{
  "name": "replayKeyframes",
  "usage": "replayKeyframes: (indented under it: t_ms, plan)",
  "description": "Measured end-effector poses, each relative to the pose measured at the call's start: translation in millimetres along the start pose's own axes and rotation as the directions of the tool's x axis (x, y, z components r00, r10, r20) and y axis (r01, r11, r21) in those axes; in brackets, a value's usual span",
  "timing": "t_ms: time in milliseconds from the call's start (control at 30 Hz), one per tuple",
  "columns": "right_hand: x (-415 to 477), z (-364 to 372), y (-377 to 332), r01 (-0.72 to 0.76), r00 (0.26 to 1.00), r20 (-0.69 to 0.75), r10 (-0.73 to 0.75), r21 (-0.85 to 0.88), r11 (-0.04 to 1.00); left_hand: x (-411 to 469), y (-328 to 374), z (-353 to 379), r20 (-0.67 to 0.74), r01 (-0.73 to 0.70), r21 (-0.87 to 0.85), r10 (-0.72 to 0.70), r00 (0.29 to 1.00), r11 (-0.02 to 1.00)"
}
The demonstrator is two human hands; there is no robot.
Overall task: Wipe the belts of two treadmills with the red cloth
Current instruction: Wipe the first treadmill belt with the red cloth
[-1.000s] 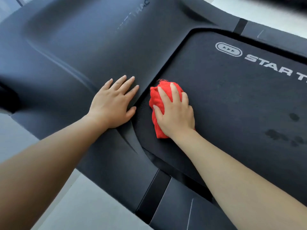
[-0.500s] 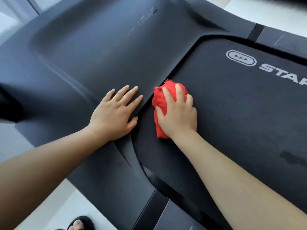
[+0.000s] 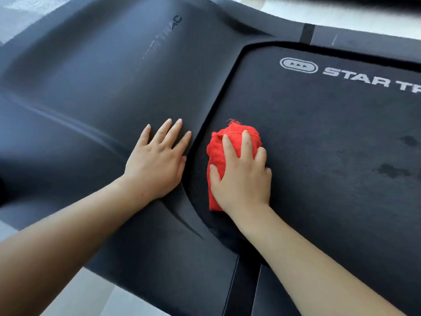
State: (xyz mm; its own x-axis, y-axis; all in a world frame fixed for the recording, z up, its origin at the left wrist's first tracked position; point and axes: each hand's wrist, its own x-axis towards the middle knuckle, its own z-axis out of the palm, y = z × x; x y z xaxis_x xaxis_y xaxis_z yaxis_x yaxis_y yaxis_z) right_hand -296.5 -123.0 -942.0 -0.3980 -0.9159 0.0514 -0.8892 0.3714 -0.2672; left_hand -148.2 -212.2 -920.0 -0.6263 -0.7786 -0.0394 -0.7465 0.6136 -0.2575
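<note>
A bunched red cloth (image 3: 218,147) lies on the black treadmill belt (image 3: 319,137), close to the belt's front left corner. My right hand (image 3: 241,176) presses down on the cloth, fingers spread over it and thumb along its left side. My left hand (image 3: 157,160) rests flat, fingers apart, on the dark plastic motor cover (image 3: 102,83) just left of the belt's edge. White "STAR TR" lettering (image 3: 364,76) runs across the far part of the belt.
Dark damp-looking spots (image 3: 391,169) mark the belt at the right. A grey side rail (image 3: 364,42) borders the belt's far edge, and another rail section (image 3: 246,290) lies near my right forearm. Pale floor (image 3: 86,297) shows at the lower left.
My right hand and the red cloth have slid slightly away from the belt's left edge. The left hand stays planted on the cover. The view has shifted, bringing the belt spots back in.
</note>
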Motion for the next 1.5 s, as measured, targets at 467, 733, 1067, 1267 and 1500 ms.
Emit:
replayKeyframes:
  t_ms: [467,733,1067,1267,1500]
  plan:
    - [67,4,10,-0.086,0.995,-0.052,0.089,0.068,0.994,108,-18,-6,-0.015,-0.17,0.023,0.17,0.985,0.985]
    - [147,-3,37,-0.177,0.981,-0.071,0.18,0.051,0.983,180,-12,-3,-0.034,-0.199,0.066,0.201,0.979,0.978]
    - [230,5,53,-0.139,0.98,-0.138,0.143,0.038,0.99,236,4,3,-0.118,-0.148,0.035,0.151,0.982,0.988]
    - [286,0,58,-0.13,0.986,-0.106,0.132,0.023,0.991,236,3,8,-0.143,-0.13,0.033,0.133,0.981,0.991]
    - [256,-11,67,-0.117,0.992,-0.043,0.119,0.046,0.992,235,5,6,-0.132,-0.117,0.032,0.12,0.984,0.993]
